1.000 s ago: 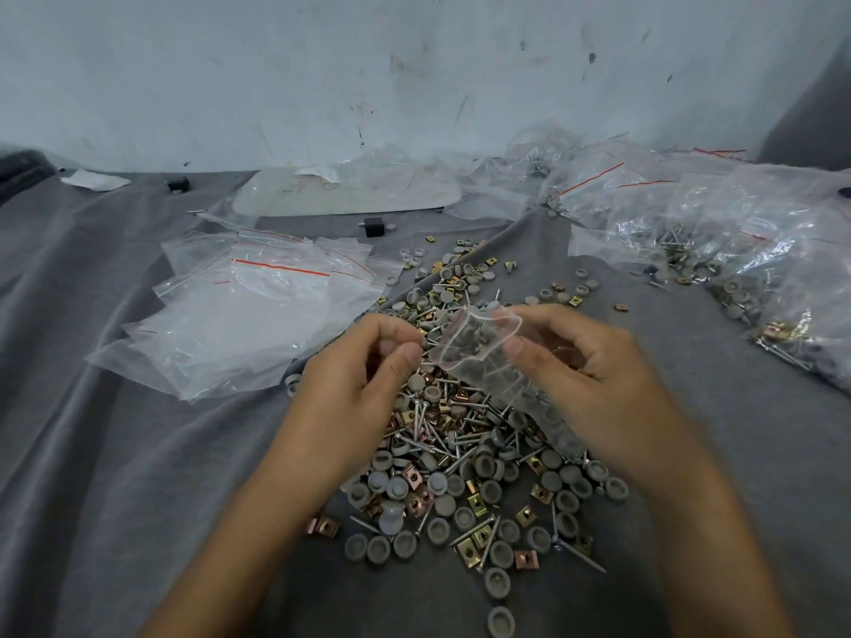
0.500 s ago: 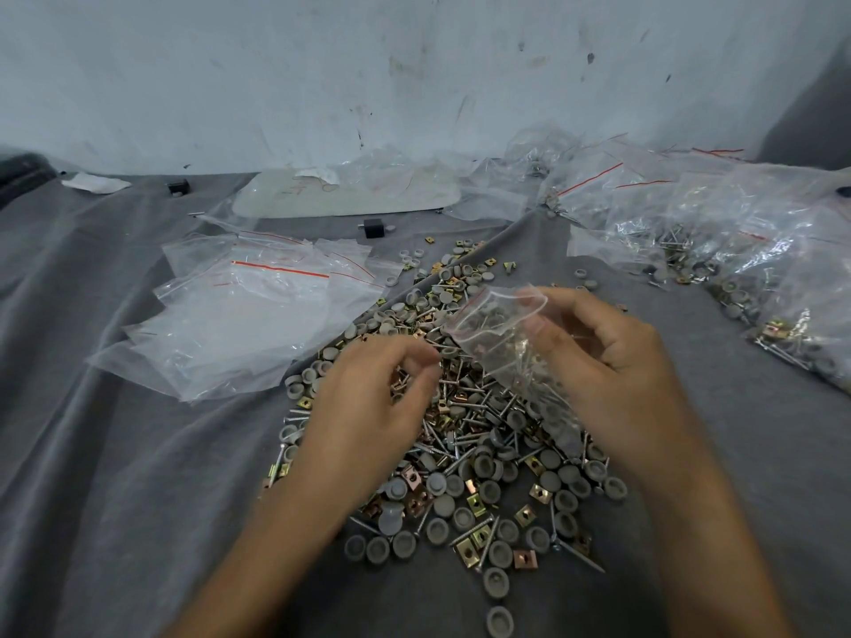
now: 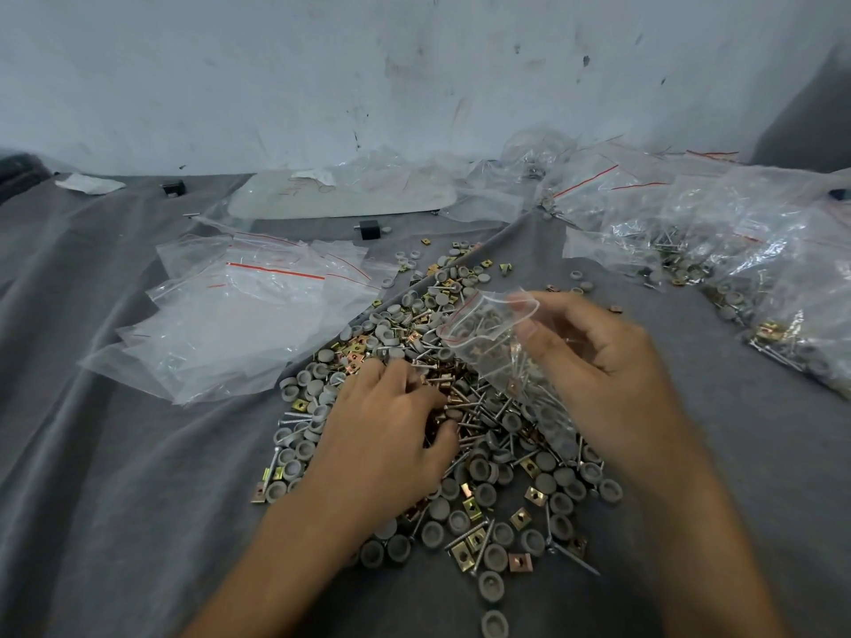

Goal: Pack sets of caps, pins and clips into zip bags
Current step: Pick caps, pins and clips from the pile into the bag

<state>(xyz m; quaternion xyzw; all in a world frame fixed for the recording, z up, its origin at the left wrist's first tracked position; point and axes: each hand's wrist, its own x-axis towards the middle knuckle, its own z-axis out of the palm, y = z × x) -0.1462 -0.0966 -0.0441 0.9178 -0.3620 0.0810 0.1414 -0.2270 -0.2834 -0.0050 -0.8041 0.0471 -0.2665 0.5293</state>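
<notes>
Two hands work over one loose heap (image 3: 488, 458) of parts on the grey cloth (image 3: 138, 499). Heap is mixed stock: grey round caps (image 3: 491, 586), long pins (image 3: 573, 558), and square brass or copper clips (image 3: 518, 562). It lies between and under the hands, so either can reach it without travel. Right hand (image 3: 598, 375) pinches a small zip bag (image 3: 483, 333) near its upper edge, thumb and fingertips on the film. Bag hangs tilted just above the heap with its mouth uppermost and lips parted, judged to be held so in order to take parts fed in from the left. Several pins and at least one copper clip show through the film; caps inside cannot be told from caps lying behind it. Left hand (image 3: 387, 435) lies palm down on the heap, fingers curled into the pins and clips. Fingertips are buried, so whether they have closed on a part cannot be told. Judgement: picking step for the current set, set incomplete, bag unsealed. Empty zip bags (image 3: 239, 324) lie stacked flat left of the heap. Filled bags (image 3: 760, 278) are piled at far right, apart from the loose stock. Likely reason: supply on one side, output on the other.
</notes>
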